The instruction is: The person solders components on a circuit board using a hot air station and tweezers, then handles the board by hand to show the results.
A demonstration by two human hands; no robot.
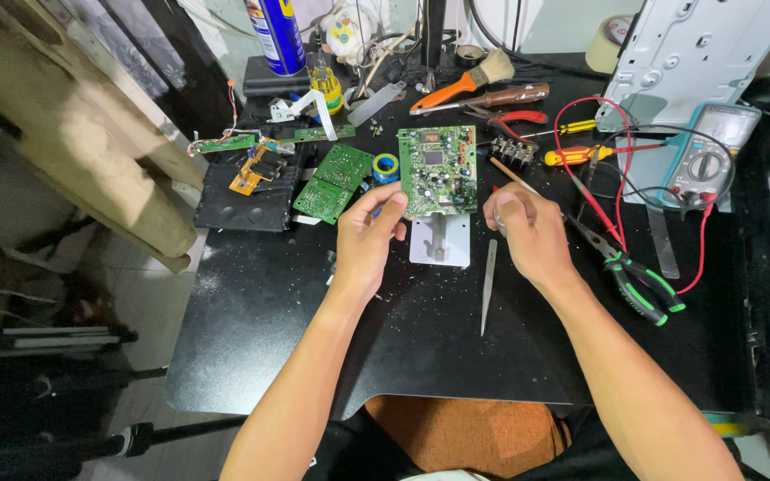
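A green circuit board (438,169) stands upright on a small white holder (439,242) in the middle of the black table (314,321). My left hand (367,236) pinches the board's lower left edge between thumb and fingers. At the board's lower right, my right hand (528,233) is closed around a thin tool with a wooden handle (511,174) that points back and left. Metal tweezers (488,285) lie on the table between my forearms.
Two more green boards (335,182) lie left of the stand, beside a black casing (247,200). Green-handled pliers (639,281), a multimeter (715,151) with red and black leads, screwdrivers, a brush (465,80) and a spray can (276,34) crowd the back and right.
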